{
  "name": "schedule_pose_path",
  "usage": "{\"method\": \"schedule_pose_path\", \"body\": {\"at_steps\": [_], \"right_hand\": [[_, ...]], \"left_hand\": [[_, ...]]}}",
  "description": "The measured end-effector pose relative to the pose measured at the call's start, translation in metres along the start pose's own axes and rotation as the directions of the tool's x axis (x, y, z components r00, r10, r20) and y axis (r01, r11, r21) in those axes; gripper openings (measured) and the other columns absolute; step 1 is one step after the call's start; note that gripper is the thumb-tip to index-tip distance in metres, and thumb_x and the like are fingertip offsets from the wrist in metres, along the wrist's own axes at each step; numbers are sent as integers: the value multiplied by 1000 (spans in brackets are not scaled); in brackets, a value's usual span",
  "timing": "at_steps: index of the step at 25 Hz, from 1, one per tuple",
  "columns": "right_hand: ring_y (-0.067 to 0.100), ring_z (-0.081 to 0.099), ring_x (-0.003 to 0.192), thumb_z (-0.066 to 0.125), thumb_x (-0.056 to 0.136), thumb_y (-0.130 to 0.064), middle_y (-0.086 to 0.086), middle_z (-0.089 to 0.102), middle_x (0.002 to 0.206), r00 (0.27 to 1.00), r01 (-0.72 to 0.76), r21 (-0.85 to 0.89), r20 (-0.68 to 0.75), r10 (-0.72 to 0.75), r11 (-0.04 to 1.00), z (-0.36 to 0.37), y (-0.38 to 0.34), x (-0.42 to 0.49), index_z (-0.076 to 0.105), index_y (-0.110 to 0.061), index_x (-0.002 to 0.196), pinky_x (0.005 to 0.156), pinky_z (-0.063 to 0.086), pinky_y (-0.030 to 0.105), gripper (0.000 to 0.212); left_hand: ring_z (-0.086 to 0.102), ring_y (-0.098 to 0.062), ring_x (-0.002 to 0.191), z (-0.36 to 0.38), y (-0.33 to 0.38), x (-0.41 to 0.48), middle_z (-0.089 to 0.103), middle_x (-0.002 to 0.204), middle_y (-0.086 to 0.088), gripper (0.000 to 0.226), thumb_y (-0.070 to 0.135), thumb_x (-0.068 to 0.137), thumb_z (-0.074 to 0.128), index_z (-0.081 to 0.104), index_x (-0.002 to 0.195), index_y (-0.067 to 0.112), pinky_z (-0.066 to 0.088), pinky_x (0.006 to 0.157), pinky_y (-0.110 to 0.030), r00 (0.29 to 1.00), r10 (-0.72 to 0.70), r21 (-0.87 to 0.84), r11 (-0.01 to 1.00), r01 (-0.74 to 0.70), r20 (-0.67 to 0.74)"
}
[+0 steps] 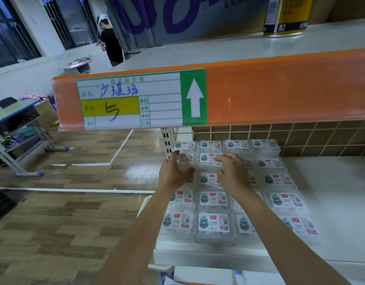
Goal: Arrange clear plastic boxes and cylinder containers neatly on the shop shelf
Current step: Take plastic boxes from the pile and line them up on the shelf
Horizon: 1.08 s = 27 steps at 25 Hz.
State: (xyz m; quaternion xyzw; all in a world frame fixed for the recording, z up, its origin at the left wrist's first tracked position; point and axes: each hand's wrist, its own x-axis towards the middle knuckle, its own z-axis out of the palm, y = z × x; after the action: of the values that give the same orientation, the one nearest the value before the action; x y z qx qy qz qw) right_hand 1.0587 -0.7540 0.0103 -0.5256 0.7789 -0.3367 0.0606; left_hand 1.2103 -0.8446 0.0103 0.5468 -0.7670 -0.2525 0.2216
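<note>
This is a shop: an orange price rail point(280, 89) holds a handwritten price tag point(128, 99) with a green arrow, and identical barcoded clear plastic boxes point(213, 225) lie in rows on the white shelf point(337, 198) below.

The left hand point(173, 173) and right hand point(233, 173) cover several boxes point(213, 223) in the rear rows. The grip beneath each palm is concealed. The fine print on the box labels is too small to read. The top edge cuts off the yellow can point(286, 17). The bottom edge cuts off both forearms. The shelf point(331, 202) runs past the right edge.
</note>
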Motion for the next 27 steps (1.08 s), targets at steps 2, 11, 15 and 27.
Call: {"method": "schedule_pose_path", "body": {"at_steps": [2,11,15,27], "right_hand": [[25,41,124,55,85,0,8,48,132,1000,-7,0,0,7,1000,-1,1,-2,59,-13,122,99,36,30,38],[23,37,126,51,87,0,4,46,135,1000,5,-24,8,-5,1000,-7,-4,-10,57,-16,123,99,34,28,40],[22,36,126,50,88,-2,4,44,137,1000,3,-23,17,-3,1000,-10,-6,-14,56,-17,124,98,36,30,40],[19,36,127,53,89,-7,-1,45,136,1000,18,-51,-9,-18,999,-23,11,-29,55,-19,125,103,30,27,38]], "left_hand": [[54,-32,109,0,1,0,52,126,-17,77,39,79,74,33,141,20,46,85,-36,1000,-2,11,1000,2,4],[58,-32,104,2,3,0,53,124,-18,75,55,80,65,34,139,21,48,82,-35,1000,-11,19,1000,11,7],[57,-32,105,2,3,-1,52,124,-18,77,55,79,66,33,139,22,48,82,-34,1000,-10,4,1000,10,12],[22,-35,137,26,36,-31,29,148,-18,67,54,84,57,40,135,13,30,110,-45,934,251,201,958,-203,-255]]}}
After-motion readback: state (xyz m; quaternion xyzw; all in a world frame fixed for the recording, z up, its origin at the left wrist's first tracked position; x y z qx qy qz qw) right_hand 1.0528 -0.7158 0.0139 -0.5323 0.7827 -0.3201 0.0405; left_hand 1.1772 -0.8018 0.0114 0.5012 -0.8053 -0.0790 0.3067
